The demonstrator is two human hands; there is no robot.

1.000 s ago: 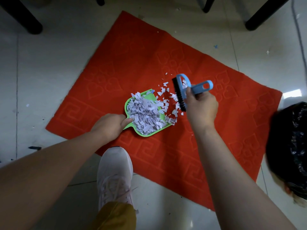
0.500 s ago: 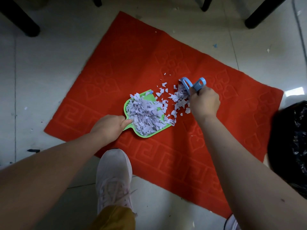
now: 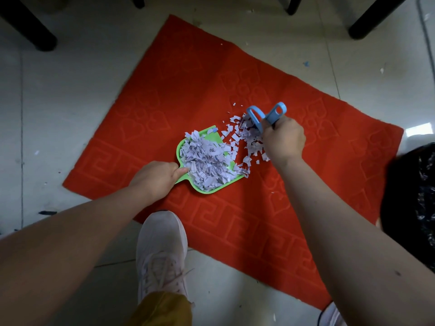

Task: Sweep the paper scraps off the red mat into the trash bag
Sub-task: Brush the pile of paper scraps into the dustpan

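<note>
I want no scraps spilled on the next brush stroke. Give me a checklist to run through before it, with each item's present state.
1. Left hand grips the green dustpan handle: ok.
2. Dustpan lies on the red mat: ok.
3. Right hand holds the blue brush: ok.
4. Loose scraps lie between brush and dustpan mouth: ok.
5. Room left in the dustpan: not ok, piled high.
6. Trash bag mouth open: cannot tell.

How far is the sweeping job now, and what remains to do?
Done: most paper scraps are piled in the green dustpan. In hand: the left hand holds its handle; the right hand grips the blue brush at loose scraps on the red mat. Left: gather these, then empty into the black trash bag.
</note>
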